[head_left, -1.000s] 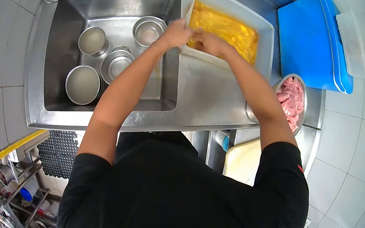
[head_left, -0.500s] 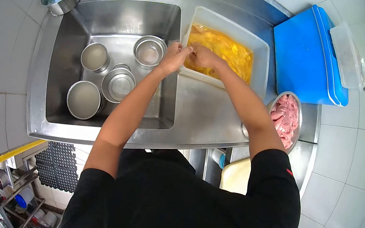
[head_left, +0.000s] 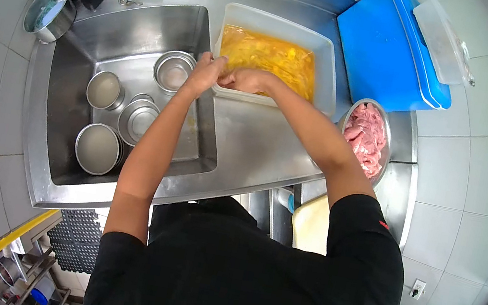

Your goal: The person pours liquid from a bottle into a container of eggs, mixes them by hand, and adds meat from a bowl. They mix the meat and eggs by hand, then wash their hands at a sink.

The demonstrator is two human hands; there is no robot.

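Head view: your left hand point(head_left: 206, 73) meets the near-left corner of a translucent white rectangular plastic tub point(head_left: 330, 79), perhaps steadying it, right of the grey steel sink point(head_left: 142, 27); your right hand point(head_left: 247, 79) is inside, by glossy yellow contents point(head_left: 281, 58). I can't tell either grip.

I reach both arms forward, and they converge ahead of my chest. My left forearm point(head_left: 158, 145) slants slightly inward, the elbow only gently bent. My right forearm point(head_left: 307, 128) crosses more sharply toward the left from an elbow held out wide. My left hand point(head_left: 206, 71) is curled, knuckles up; my right hand point(head_left: 246, 79) lies just beside it, back upward, fingers pointing left. My fingertips are too small to read clearly.
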